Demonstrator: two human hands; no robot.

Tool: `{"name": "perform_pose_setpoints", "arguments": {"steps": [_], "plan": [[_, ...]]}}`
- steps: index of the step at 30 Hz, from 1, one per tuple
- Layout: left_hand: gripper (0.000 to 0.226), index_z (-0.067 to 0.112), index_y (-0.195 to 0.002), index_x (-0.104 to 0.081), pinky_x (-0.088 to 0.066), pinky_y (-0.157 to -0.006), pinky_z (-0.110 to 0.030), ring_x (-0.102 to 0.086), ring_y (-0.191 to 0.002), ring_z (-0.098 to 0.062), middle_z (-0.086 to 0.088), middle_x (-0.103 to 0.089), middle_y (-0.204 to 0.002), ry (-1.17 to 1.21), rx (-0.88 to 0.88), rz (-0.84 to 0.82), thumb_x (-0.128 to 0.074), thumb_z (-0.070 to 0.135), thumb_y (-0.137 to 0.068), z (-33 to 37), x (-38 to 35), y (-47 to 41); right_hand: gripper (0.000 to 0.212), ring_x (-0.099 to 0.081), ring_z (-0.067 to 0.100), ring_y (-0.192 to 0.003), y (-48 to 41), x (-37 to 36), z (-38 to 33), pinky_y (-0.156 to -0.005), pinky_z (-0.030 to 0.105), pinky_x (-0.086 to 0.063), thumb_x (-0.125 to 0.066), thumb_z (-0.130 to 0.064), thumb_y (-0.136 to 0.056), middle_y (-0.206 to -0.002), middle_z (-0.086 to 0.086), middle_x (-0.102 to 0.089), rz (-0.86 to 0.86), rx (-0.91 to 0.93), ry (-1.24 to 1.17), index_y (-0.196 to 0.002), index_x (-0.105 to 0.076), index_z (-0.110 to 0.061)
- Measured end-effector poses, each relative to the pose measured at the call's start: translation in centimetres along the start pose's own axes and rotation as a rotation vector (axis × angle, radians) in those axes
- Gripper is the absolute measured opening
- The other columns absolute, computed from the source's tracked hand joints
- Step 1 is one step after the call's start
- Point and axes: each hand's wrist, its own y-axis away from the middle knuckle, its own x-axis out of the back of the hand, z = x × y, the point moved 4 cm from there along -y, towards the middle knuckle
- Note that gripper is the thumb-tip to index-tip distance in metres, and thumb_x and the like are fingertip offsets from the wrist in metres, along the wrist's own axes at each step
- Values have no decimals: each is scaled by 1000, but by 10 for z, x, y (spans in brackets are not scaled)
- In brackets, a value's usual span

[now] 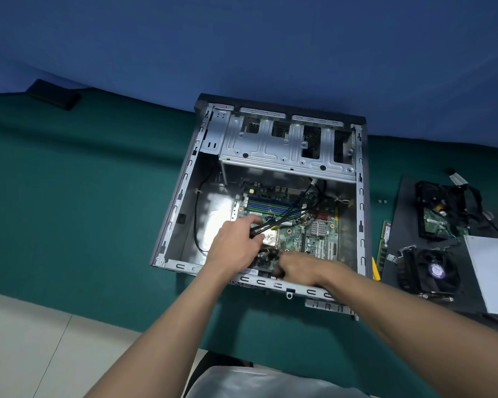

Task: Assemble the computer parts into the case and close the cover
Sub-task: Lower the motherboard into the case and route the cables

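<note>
Your green cloth-covered table (pixel 84 196) carries the open grey metal computer case (pixel 173 208), lying on its side with the cover off. Right of it, a black mat (pixel 400 202) holds loose parts. Inside the case, the green motherboard (pixel 295 239) lies flat on the floor. Your left hand (pixel 233 245) curls round a bundle of black cables (pixel 288 218) above the board. Your right hand (pixel 302 267) reaches over the case's near rim to the board's edge; its fingers are hidden, so I cannot tell its grip. A black cooler fan (pixel 431 271) sits on the mat.
</note>
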Motion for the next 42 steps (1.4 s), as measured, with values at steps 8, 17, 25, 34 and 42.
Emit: {"name": "perform_pose_setpoints", "arguments": {"steps": [8, 17, 25, 34, 42], "plan": [[43, 20, -132, -55, -28, -111, -36, -42, -130, -17, 0, -52, -140, -470, -336, 266, -59, 29, -90, 3, 49, -3, 20, -66, 4, -73, 18, 58, 1, -62, 17, -50, -53, -25, -96, -97, -3, -70, 238, -8, -146, -94, -68, -12], [89, 15, -154, 7, -47, -92, -43, -46, -122, -30, -12, -36, -145, -443, -31, 158, -56, 27, -93, -47, 99, -42, 31, -54, 17, -81, -45, 126, -25, -76, 32, -43, -46, -40, -98, -101, 6, -60, 630, -82, -64, -102, -56, -11], [85, 22, -155, 6, -33, -62, -35, -40, -73, -22, 0, -37, -93, -473, 3, 242, -53, 27, -93, -54, 98, -48, 74, -60, 28, -109, -103, 117, -2, -93, 39, -47, -10, -57, -99, -127, 15, -58, 292, -362, -171, -127, -55, -6], [92, 21, -154, 6, -29, -56, -33, -36, -67, -19, 2, -34, -88, -491, 42, 248, -58, 18, -89, -63, 96, -53, 30, -49, 13, -46, -121, 112, 0, -43, 24, -37, -40, -14, -94, -59, -2, -50, 545, -368, -20, -66, -50, -13], [89, 22, -154, 7, -28, -54, -32, -38, -65, -18, 2, -37, -89, -499, 55, 270, -55, 18, -91, -64, 97, -54, 28, -52, 16, -57, -120, 115, -7, -67, 34, -52, -36, -14, -96, -67, 2, -50, 407, -380, 10, -71, -49, -11]]}}
